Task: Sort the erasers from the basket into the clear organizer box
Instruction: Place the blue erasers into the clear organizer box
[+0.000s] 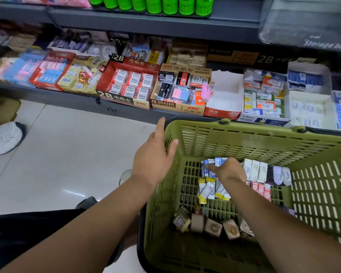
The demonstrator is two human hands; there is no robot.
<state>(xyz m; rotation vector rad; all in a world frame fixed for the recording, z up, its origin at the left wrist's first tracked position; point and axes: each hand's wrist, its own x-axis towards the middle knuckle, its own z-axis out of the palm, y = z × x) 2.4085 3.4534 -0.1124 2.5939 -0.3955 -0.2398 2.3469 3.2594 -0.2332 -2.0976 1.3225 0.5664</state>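
Head view: left hand (152, 154) lies flat on basket (244, 131) rim. Under the right hand (230, 172) lie blue erasers (218, 161); grip unclear.

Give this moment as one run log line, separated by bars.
left hand: rests on basket rim | right hand: at blue erasers inside basket, grip unclear

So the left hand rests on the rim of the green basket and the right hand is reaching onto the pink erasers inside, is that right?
Not quite. The head view shows the right hand on the blue erasers; the pink erasers lie to its right. The left hand does rest on the rim of the green basket.
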